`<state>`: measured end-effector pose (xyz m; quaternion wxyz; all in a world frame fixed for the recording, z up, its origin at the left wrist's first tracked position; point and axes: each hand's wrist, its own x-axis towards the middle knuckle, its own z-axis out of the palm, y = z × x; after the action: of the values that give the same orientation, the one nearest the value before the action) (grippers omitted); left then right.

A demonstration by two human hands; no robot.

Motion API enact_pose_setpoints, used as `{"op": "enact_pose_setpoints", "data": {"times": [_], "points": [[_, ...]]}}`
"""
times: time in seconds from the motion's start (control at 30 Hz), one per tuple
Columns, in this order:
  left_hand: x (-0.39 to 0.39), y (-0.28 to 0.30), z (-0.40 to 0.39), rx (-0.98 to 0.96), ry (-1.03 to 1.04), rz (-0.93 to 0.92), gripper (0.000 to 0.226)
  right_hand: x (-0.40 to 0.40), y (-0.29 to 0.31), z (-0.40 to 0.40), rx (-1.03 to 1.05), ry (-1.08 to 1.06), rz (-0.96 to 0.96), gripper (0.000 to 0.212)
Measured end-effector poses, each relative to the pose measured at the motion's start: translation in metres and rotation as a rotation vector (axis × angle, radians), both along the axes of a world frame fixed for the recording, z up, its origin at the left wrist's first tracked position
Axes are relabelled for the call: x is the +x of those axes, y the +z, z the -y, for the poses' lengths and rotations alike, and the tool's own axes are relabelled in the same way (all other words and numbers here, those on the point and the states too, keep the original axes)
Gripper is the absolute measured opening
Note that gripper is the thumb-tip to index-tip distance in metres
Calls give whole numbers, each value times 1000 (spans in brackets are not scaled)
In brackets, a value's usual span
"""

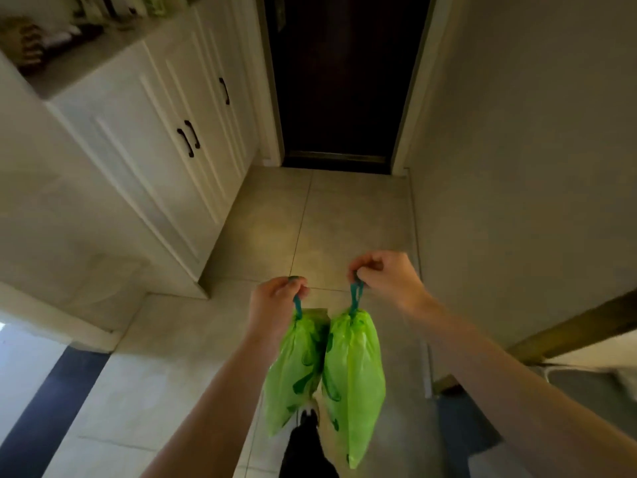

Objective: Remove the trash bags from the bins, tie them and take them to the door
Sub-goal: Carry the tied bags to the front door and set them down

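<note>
Two green trash bags hang side by side in the lower centre of the frame, each suspended from one hand of the person. The left hand (275, 301) has its fingers curled round the teal drawstring (297, 307) of the left bag (293, 374), gripping it just above the gathered neck. The right hand (382, 277) pinches the teal drawstring loop (356, 298) of the right bag (355, 384) in the same way, held slightly higher in the frame. Both bags are drawn closed at the top and hang clear of the floor, their inner sides touching along most of their length. Below and between them a dark trouser leg (305, 450) and the toe of a light shoe (306, 408) show at the bottom edge. The floor (344, 219) is of pale tiles. The dark door (344, 81) stands shut at the upper centre of the frame, well ahead of the bags. White cabinets (155, 150) with dark handles (189, 139) line the left side of the frame, and a plain wall (517, 132) fills the right.
</note>
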<state>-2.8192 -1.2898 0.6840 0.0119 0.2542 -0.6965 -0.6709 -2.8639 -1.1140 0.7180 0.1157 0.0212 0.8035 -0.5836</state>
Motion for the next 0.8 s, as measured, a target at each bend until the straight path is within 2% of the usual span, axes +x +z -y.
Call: {"op": "enact_pose_setpoints", "data": {"times": [0.17,0.4,0.57,0.8], "points": [[-116,-2,5,4,-84,-19,29,-116,-2,1,15,7,-24,24],[-262,12,8,55,-124,-16,23,-268,7,7,-8,-34,-39,25],[-359,19,9,89,-99,-24,22,-369,9,11,12,-57,-19,27],[-494,3,14,38,-29,-25,21,-514,6,18,-11,43,-14,20]]}}
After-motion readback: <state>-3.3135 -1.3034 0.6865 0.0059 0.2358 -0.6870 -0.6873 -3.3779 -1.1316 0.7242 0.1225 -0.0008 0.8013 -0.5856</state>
